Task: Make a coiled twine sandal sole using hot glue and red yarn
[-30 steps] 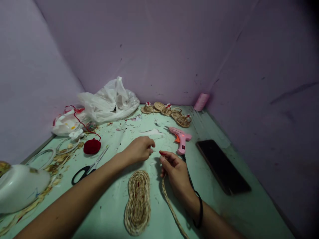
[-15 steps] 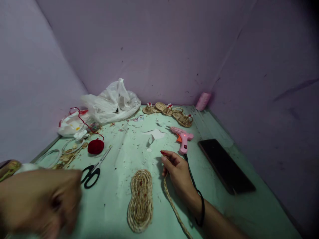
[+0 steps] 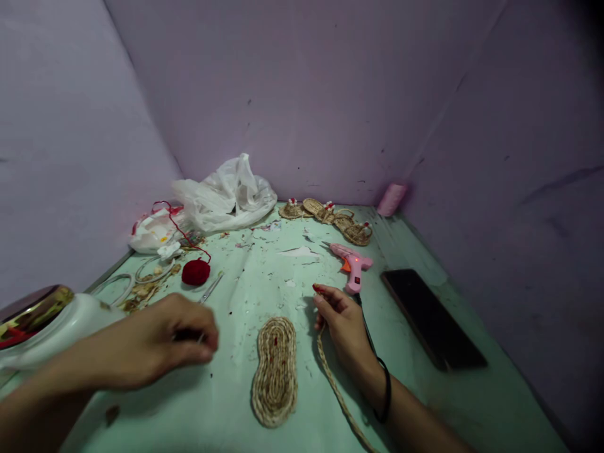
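My right hand (image 3: 340,321) is closed on the end of a braided straw cord (image 3: 336,393), and a red tip shows above its fingers. The rest of the cord trails down to the bottom edge. To its left lies a sole-shaped coil of braided straw (image 3: 275,374), flat, with small red marks. My left hand (image 3: 165,343) is over the table left of the coil, fingers curled against the thumb; a small pale bit shows between them, too small to name. Behind that hand, scissors (image 3: 213,287) show only their blades. A small dark scrap (image 3: 112,414) appears below the left forearm.
A pink glue gun (image 3: 352,264) with a lit light and a phone (image 3: 434,321) lie on the right. At the back are small straw sandals (image 3: 352,229), a pink roll (image 3: 391,200) and a plastic bag (image 3: 226,198). Red yarn (image 3: 195,272) and a white jar (image 3: 70,327) are left.
My left hand has moved right and away from me, from the lower left, and now covers the scissors' handles. The right hand keeps its hold on the cord. The view has shifted slightly left.
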Available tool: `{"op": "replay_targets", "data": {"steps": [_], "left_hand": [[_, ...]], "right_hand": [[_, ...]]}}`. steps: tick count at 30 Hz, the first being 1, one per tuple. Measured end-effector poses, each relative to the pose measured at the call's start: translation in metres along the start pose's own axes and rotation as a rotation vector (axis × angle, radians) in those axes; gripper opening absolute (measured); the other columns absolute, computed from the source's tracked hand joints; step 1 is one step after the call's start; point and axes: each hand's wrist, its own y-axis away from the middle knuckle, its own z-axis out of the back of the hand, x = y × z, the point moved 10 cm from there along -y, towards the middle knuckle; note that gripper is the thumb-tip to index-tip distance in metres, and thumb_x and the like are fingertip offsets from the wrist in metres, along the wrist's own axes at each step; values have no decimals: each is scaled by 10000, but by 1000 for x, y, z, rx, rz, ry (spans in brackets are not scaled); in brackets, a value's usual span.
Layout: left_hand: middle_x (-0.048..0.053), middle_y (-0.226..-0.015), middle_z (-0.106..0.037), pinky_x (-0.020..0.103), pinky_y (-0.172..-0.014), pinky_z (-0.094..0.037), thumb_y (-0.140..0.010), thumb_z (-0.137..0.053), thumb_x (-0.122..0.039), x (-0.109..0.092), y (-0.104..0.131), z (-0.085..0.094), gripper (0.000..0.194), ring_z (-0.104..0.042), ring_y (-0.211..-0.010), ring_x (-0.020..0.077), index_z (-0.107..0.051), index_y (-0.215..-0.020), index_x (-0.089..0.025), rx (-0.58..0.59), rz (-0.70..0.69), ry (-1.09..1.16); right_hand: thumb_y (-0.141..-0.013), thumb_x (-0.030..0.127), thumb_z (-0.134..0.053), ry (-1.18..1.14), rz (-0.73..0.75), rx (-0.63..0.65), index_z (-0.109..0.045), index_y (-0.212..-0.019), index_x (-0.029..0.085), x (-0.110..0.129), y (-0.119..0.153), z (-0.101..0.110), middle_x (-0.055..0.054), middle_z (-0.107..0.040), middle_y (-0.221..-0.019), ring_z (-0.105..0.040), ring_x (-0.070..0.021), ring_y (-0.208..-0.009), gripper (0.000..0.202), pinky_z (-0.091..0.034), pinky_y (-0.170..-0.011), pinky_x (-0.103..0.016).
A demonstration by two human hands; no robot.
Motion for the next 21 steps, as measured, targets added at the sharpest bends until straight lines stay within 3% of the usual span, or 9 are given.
{"op": "replay_targets", "data": {"steps": [2,4,8,11,14,17,20,21], "left_hand": [[-29,-615,-623,187,-574,-389,-699,-577,-253,-25,-40,-16,110,-532,-593,121,-654,-658,-186,94,-67,-158],[-3,-679,-645,200,-620,-406,-723,-551,-252,-37,-81,-32,137,-558,-653,133,-656,-725,-164,78,-100,-232],[70,-679,-647,271,-616,-393,-745,-512,-349,-29,-146,-70,259,-565,-655,185,-658,-701,-140,-30,-18,-412],[116,-682,-640,309,-627,-387,-662,-579,-319,-19,-166,-88,198,-578,-704,235,-642,-641,-132,-54,42,-468],[74,-625,-606,286,-605,-373,-661,-533,-235,-15,-164,-92,133,-563,-671,203,-612,-600,-147,-11,18,-440],[4,-532,-514,234,-527,-341,-643,-490,-191,-18,-142,-93,106,-493,-561,137,-548,-565,-150,94,-32,-336],[-36,-501,-450,188,-470,-322,-624,-460,-195,-27,-103,-100,74,-431,-489,89,-471,-560,-158,233,-57,-153],[-37,-495,-440,185,-456,-315,-610,-471,-212,-29,-87,-106,87,-411,-473,82,-441,-547,-160,328,-41,44]], "right_hand": [[-655,268,-689,-16,8,-15,-647,-854,116,0,0,2,31,-564,-584,-443,-66,-390,254,-365,-373,-206],[-659,282,-694,-32,15,-34,-643,-875,123,-1,-1,6,28,-577,-613,-453,-64,-401,273,-378,-384,-207],[-622,318,-708,-81,-5,-65,-640,-863,123,-5,-6,9,22,-587,-626,-452,-64,-389,317,-387,-368,-211],[-589,330,-716,-119,-21,-65,-638,-826,122,-8,-8,8,30,-568,-585,-437,-64,-370,324,-373,-347,-206],[-594,344,-717,-120,-31,-48,-632,-823,127,-11,-9,5,33,-552,-570,-423,-61,-363,327,-360,-345,-202],[-645,361,-704,-117,32,-25,-608,-850,151,-3,-6,4,4,-584,-673,-452,-65,-421,309,-362,-375,-189],[-736,388,-647,-143,126,214,-549,-835,186,13,5,-21,-63,-592,-1032,-523,-69,-534,245,-386,-434,-187],[-756,400,-628,-149,119,337,-528,-823,188,13,11,-35,-72,-577,-1088,-523,-62,-533,244,-386,-444,-189]]}}
